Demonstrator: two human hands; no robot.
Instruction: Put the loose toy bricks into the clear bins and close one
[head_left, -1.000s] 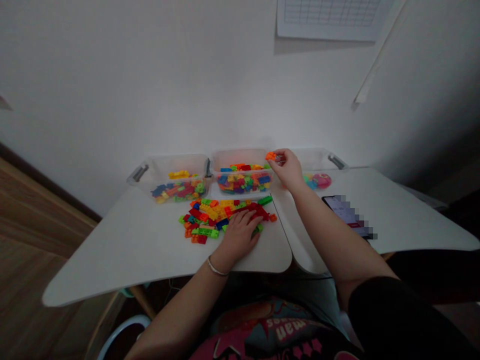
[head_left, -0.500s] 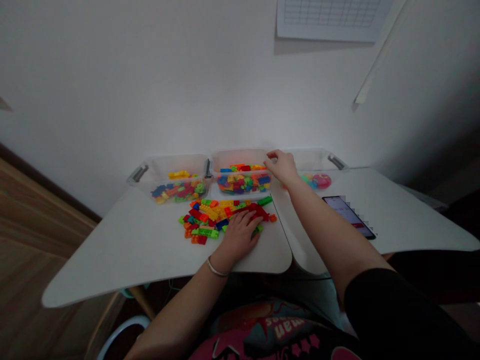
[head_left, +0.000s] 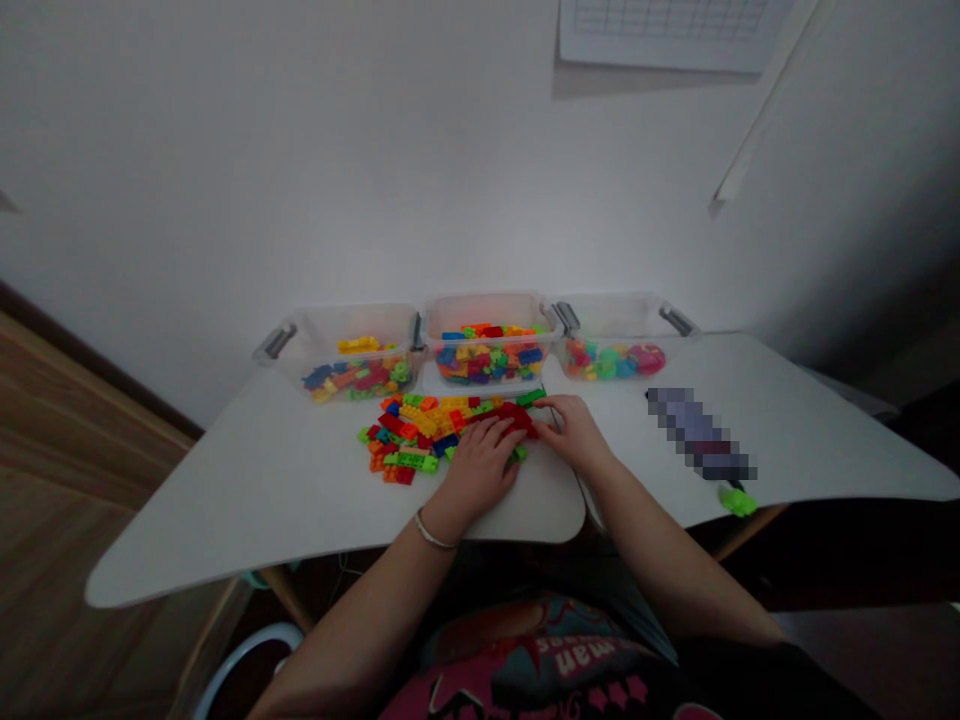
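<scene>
Toy building bricks (head_left: 421, 420) lie heaped near the frame's centre, where the left hand (head_left: 484, 468) rests with fingers loosely spread and the right hand (head_left: 574, 432) curls at their right edge, its pinch unclear; a careless sweep could scatter loose pieces.

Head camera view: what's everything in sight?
Tables: two, white, adjoining
Bins: three, clear, at back
Bin pieces: many, multicoloured, inside bins
Loose bricks: many, multicoloured, before bins
Blurred slab: one, greyish, right table
Small piece: one, green, near slab
Paper sheet: one, white, top right
Wooden panel: one, brown, far left
Tub: one, pale blue, lower left
Shirt: one, dark, bottom
Bracelet: one, pale, left wrist
Left hand: one, bare, on bricks
Right hand: one, bare, bricks' right edge
</scene>
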